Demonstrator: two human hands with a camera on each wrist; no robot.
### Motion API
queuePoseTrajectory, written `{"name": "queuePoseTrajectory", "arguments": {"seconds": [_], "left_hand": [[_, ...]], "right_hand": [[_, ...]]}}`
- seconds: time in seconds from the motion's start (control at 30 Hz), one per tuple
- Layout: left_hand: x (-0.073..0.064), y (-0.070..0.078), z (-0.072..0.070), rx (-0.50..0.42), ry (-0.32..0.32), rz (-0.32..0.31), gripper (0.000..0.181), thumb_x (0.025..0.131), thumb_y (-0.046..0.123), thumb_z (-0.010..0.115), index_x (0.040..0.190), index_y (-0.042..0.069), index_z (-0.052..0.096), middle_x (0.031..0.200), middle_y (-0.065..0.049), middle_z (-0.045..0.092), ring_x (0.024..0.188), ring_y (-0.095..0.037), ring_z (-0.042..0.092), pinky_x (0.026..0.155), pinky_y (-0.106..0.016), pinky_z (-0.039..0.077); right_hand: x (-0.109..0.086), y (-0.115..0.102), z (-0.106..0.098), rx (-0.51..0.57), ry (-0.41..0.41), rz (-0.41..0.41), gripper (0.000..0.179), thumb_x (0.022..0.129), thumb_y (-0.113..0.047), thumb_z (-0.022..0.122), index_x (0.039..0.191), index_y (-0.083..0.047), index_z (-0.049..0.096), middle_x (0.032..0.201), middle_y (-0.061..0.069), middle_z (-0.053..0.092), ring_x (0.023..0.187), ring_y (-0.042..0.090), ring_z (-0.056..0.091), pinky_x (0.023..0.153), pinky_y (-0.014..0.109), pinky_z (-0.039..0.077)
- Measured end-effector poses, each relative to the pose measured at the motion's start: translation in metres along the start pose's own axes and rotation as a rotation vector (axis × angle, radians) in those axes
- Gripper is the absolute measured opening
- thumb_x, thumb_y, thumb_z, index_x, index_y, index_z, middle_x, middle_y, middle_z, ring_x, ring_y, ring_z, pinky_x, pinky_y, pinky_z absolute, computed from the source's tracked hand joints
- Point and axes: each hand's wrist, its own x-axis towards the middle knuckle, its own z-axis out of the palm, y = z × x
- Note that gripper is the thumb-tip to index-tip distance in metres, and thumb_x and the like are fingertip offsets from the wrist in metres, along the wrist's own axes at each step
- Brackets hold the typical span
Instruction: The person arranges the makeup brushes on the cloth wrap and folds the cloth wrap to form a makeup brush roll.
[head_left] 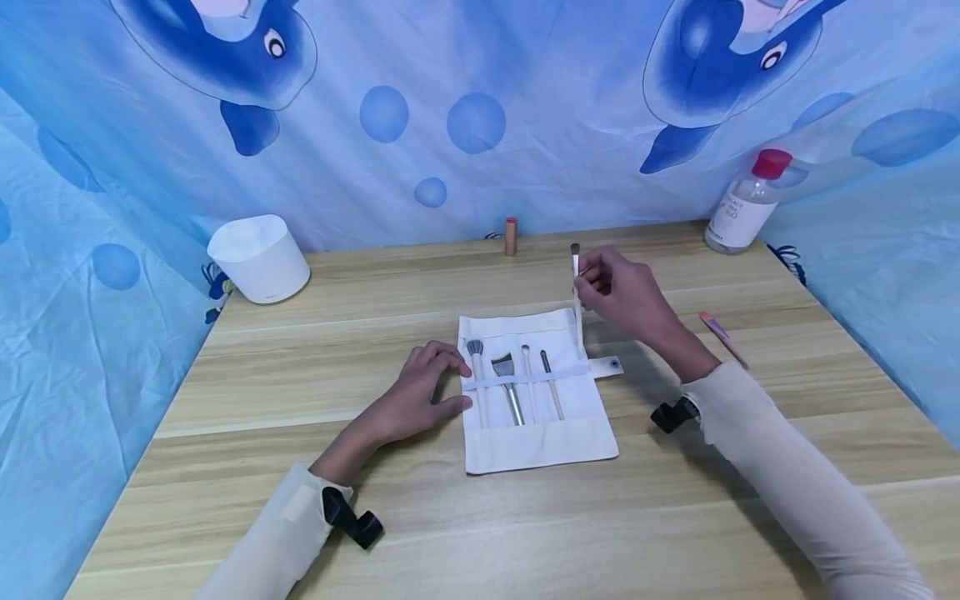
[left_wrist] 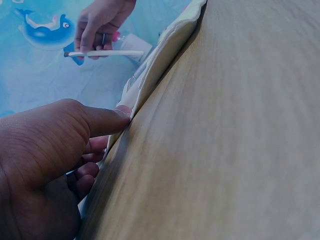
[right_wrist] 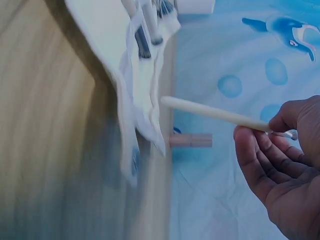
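Observation:
My right hand (head_left: pixel 618 292) pinches a makeup brush (head_left: pixel 578 321) between thumb and fingers. The brush stands nearly upright, dark bristles up, its pale handle (right_wrist: pixel 210 111) pointing down at the upper right of a white cloth brush roll (head_left: pixel 540 446). Whether the handle's tip touches the cloth I cannot tell. Under the roll's elastic band lie a fluffy brush (head_left: pixel 476 348), a wide flat brush (head_left: pixel 505 367) and two slim brushes (head_left: pixel 551 385). At the roll's left edge, my left hand (head_left: pixel 416 392) rests with thumb and fingertips spread on the cloth; the left wrist view shows its thumb (left_wrist: pixel 107 120) against the edge.
A snap strap (head_left: pixel 606 367) sticks out from the roll's right side. Farther right lies a pink-tipped stick (head_left: pixel 722 337). A copper-coloured tube (head_left: pixel 511 237) stands at the back edge, a white rounded container (head_left: pixel 262 260) at back left, and a red-capped bottle (head_left: pixel 742 208) at back right.

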Motion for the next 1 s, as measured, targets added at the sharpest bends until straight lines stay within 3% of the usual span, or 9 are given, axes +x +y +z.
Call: {"name": "queuePoseTrajectory", "arguments": {"seconds": [0.27,0.47,0.57,0.77,1.0], "left_hand": [[0.0,-0.001,0.001,-0.01,-0.002,-0.004,0.031,0.09,0.027,0.078,0.114,0.017,0.061,0.136,0.001,0.044,0.123,-0.023,0.034,0.104,-0.044,0.029],[0.0,-0.001,0.001,-0.007,-0.001,0.006,0.032,0.09,0.028,0.077,0.114,0.017,0.061,0.137,0.0,0.044,0.123,-0.024,0.034,0.104,-0.045,0.029],[0.0,-0.001,0.0,-0.007,0.003,0.006,0.032,0.09,0.028,0.077,0.115,0.017,0.061,0.136,0.0,0.044,0.123,-0.024,0.034,0.104,-0.045,0.029],[0.001,0.0,0.0,-0.003,0.003,0.004,0.032,0.09,0.028,0.078,0.114,0.017,0.06,0.136,0.001,0.044,0.122,-0.024,0.034,0.103,-0.044,0.029],[0.001,-0.002,0.001,-0.003,0.004,0.015,0.032,0.09,0.028,0.077,0.115,0.016,0.061,0.136,0.0,0.044,0.122,-0.025,0.035,0.103,-0.044,0.029]], "right_hand": [[-0.002,0.002,0.02,0.138,-0.096,0.06,0.021,0.098,-0.021,0.065,0.113,-0.009,0.057,0.091,0.005,0.068,0.074,0.022,0.069,0.065,0.032,0.055],[-0.004,0.004,0.026,0.179,-0.182,0.097,0.021,0.099,-0.019,0.063,0.114,-0.007,0.056,0.093,0.008,0.068,0.073,0.024,0.069,0.069,0.046,0.056],[-0.004,0.004,0.028,0.181,-0.21,0.116,0.025,0.098,-0.018,0.063,0.119,-0.007,0.055,0.091,0.009,0.069,0.071,0.023,0.069,0.069,0.047,0.056],[-0.008,0.008,0.033,0.151,-0.303,0.154,0.045,0.098,-0.016,0.063,0.139,-0.005,0.046,0.093,0.009,0.069,0.068,0.021,0.07,0.066,0.038,0.056],[-0.015,0.005,0.035,0.175,-0.394,0.149,0.053,0.098,-0.012,0.064,0.145,-0.006,0.042,0.097,0.011,0.067,0.07,0.024,0.07,0.066,0.039,0.056]]}}
